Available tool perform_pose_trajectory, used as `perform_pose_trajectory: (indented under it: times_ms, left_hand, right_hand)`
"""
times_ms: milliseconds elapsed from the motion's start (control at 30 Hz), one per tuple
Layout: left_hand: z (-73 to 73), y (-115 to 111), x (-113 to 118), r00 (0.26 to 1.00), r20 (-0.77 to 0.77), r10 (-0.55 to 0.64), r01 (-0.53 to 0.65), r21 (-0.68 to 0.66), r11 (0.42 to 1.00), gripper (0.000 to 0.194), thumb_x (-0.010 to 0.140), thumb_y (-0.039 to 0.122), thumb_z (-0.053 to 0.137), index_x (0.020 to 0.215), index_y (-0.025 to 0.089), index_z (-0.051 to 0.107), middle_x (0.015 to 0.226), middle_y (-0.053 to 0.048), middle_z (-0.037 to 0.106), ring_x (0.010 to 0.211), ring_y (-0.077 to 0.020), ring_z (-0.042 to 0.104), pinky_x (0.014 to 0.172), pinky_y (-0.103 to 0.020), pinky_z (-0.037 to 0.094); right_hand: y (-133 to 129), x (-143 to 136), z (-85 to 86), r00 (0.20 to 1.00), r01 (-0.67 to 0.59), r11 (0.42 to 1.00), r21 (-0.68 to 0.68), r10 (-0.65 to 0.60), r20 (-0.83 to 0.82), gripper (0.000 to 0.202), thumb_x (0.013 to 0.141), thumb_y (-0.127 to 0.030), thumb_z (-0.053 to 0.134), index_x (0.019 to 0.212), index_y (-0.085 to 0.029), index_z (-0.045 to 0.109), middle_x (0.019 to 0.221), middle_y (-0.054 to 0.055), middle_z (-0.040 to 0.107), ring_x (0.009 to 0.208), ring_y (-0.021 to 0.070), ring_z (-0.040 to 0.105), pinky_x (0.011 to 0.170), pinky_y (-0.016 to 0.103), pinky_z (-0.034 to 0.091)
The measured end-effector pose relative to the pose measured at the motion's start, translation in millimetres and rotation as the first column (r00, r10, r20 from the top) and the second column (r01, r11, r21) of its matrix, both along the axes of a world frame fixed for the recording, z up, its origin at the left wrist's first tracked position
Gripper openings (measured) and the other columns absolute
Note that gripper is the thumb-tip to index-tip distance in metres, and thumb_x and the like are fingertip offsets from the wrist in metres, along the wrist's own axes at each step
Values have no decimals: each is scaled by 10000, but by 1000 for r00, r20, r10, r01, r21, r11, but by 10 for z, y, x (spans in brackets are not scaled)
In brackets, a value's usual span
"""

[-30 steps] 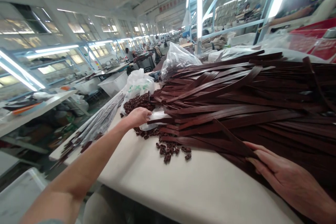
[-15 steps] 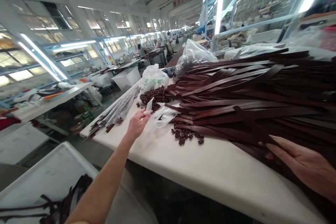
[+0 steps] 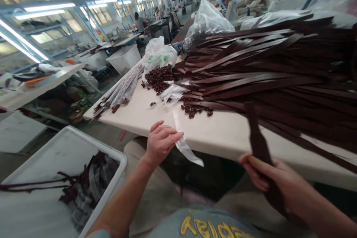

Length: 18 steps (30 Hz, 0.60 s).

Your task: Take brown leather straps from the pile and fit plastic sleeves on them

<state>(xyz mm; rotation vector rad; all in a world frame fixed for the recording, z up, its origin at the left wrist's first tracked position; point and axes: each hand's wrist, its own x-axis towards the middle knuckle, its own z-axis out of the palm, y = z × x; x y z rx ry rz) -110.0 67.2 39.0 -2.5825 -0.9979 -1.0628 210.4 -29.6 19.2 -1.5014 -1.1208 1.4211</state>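
Right hand (image 3: 288, 181) grips a dark strap (image 3: 258, 141), now drawn back across the near edge of the table (image 3: 228, 130). Left hand (image 3: 161, 143) pinches a pale plastic strip (image 3: 187, 151), likewise brought to that edge; blur leaves its form uncertain. Each hand thus has its own piece; the strap pile (image 3: 279, 78) lies beyond, rightward.

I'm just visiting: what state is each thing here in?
Left hand: closed on white strip
White strip: lower end dangling
Right hand: closed on brown strap
Brown strap: held off the strap pile
Strap pile: loose, heaped
Small brown pieces: partly heaped, partly scattered
Green-marked bag: crumpled
Bin: open, dark strips inside
Tube lights: lit
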Motion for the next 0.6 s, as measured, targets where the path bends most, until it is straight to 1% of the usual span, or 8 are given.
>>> perform_pose_trajectory:
  times_ms: [33, 100, 233, 367, 500, 533, 567, 600]
  left_hand:
    - [-51, -29, 30, 1000, -21, -22, 22, -7, 1000, 204, 946, 202, 592, 1000, 323, 746, 844, 42, 765, 846, -112, 683, 1071, -341, 387]
    - [-146, -59, 75, 996, -61, -61, 60, -9, 998, 203, 948, 202, 598, 1005, 330, 744, 855, 51, 770, 867, -106, 681, 1090, -332, 361]
    - [-265, -62, 150, 990, -103, -93, 95, 20, 995, 213, 953, 195, 591, 1008, 336, 741, 847, 55, 763, 871, -103, 673, 1109, -328, 344]
    - [-292, -44, 107, 989, -118, -94, 95, 8, 995, 219, 943, 173, 599, 1025, 324, 734, 864, 49, 759, 892, -103, 673, 1146, -345, 324]
    - [-300, -52, -3, 990, -88, -110, 95, -158, 983, 211, 930, 193, 599, 992, 326, 751, 867, 32, 770, 894, -115, 692, 1152, -359, 360]
    - [-320, -62, 56, 1000, -14, -16, 12, -246, 969, 200, 924, 200, 592, 918, 302, 764, 821, 19, 765, 868, -126, 698, 1126, -350, 403]
    - [-354, -76, 181, 983, 77, 167, -129, -359, 924, 225, 929, 225, 562, 845, 264, 767, 780, -6, 753, 838, -146, 699, 1080, -341, 458]
    - [-402, -93, 377, 902, 147, 406, -287, -498, 818, 290, 944, 262, 512, 797, 225, 760, 761, -35, 738, 812, -173, 695, 1017, -340, 513]
  right_hand:
    - [33, -194, -30, 986, -13, 996, -93, -2, -166, 472, 790, -658, 661, 816, -191, 724, 568, -31, 435, 418, 91, 364, 387, 251, 271]
    - [123, -518, -82, 955, -89, 982, -165, 37, -295, 505, 744, -654, 719, 841, -158, 730, 603, -41, 444, 447, 62, 329, 412, 224, 218]
    - [265, -894, -131, 946, -156, 982, -109, 117, -302, 601, 727, -711, 695, 903, -136, 720, 551, -68, 415, 439, 56, 241, 418, 236, 136]
    - [325, -1079, -169, 935, -189, 982, -27, 172, -309, 484, 654, -605, 800, 803, -156, 699, 587, -54, 458, 525, 85, 329, 485, 249, 253]
    - [350, -1093, -201, 925, -200, 979, 29, 199, -324, 374, 677, -482, 809, 666, -178, 592, 636, -48, 469, 614, 100, 359, 564, 257, 299]
    - [329, -1066, -183, 924, -204, 979, 27, 202, -325, 355, 703, -471, 786, 670, -183, 582, 623, -56, 457, 604, 97, 346, 557, 256, 290]
    - [292, -1036, -152, 923, -213, 977, 21, 209, -323, 333, 721, -464, 765, 678, -187, 585, 610, -66, 455, 593, 93, 340, 550, 254, 285]
    - [246, -1010, -115, 923, -226, 974, 9, 217, -318, 311, 728, -460, 750, 687, -193, 597, 596, -78, 462, 581, 87, 342, 543, 248, 287]
